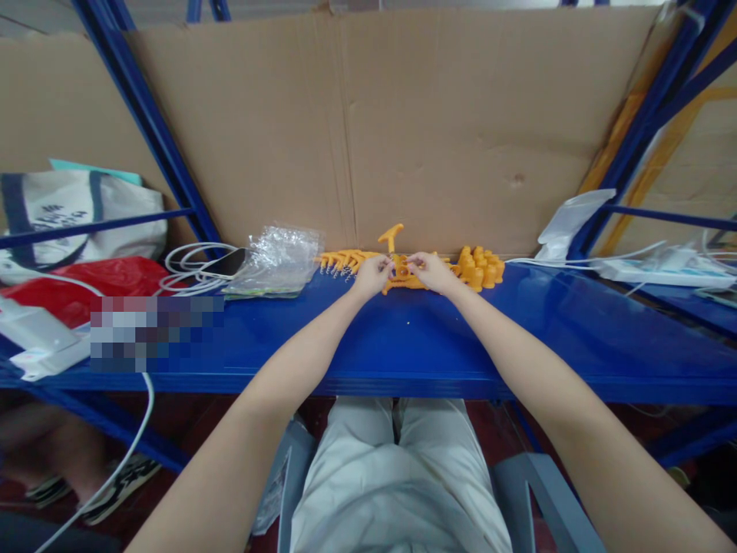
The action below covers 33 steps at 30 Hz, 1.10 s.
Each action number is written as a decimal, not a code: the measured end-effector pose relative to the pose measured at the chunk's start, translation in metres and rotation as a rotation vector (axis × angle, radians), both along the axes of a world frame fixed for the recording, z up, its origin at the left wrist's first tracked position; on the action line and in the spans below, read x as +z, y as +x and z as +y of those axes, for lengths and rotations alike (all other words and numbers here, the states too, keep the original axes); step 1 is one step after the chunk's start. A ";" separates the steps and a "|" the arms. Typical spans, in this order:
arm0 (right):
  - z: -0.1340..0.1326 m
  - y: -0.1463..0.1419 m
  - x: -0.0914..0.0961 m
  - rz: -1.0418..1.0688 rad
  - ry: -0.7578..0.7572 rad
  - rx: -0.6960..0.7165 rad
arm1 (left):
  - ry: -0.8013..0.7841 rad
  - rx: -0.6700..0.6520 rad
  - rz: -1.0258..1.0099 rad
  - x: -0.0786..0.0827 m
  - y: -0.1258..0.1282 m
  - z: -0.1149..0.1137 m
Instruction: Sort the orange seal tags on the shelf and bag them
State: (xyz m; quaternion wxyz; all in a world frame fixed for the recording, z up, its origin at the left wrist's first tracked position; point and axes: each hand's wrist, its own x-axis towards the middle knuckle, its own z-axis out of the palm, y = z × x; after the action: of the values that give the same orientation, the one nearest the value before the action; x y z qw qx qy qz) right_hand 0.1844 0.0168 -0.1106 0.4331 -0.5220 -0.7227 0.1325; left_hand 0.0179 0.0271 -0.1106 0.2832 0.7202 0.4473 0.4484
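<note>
Both my arms reach forward over a blue metal shelf (403, 338). My left hand (373, 274) and my right hand (431, 270) meet at a small orange plastic part (402, 270), each pinching it with closed fingers. More orange plastic parts lie around it: a row with small metal springs (341, 263) to the left, a hook-shaped piece (391, 234) behind, and a cluster of knob-like pieces (480, 266) to the right.
A crumpled clear plastic bag (277, 259) and coiled white cables (193, 267) lie left of the parts. Further left are a red bag (104, 280) and a white tote (74, 211). A power strip (662, 270) sits at right. Cardboard (449, 123) backs the shelf.
</note>
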 end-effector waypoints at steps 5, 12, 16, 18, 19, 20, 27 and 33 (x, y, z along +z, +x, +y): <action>0.002 0.003 -0.007 -0.393 0.132 -0.032 | -0.014 0.186 0.107 -0.008 -0.031 0.028; -0.008 -0.005 -0.011 -0.613 0.026 -0.062 | -0.141 0.348 0.205 -0.016 -0.044 0.044; -0.008 -0.012 -0.018 -0.657 -0.031 -0.107 | -0.215 0.333 0.133 -0.016 -0.043 0.042; -0.008 -0.014 -0.020 -0.652 -0.020 -0.105 | -0.242 0.309 0.055 -0.017 -0.043 0.041; -0.007 -0.014 -0.020 -0.645 -0.010 -0.100 | -0.256 0.303 0.010 -0.017 -0.043 0.041; -0.006 -0.014 -0.020 -0.634 0.002 -0.094 | -0.270 0.301 -0.029 -0.017 -0.043 0.040; 0.009 -0.001 -0.015 -0.390 0.192 -0.084 | -0.358 0.306 -0.096 -0.011 -0.038 0.035; 0.021 0.008 -0.016 -0.216 0.275 -0.084 | -0.410 0.282 -0.153 -0.008 -0.038 0.035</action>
State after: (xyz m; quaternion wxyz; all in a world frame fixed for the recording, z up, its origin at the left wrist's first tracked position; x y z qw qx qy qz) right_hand 0.1928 0.0379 -0.1266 0.4253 -0.4990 -0.7538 -0.0427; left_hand -0.0201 0.0622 -0.1187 0.3910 0.5423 0.6022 0.4363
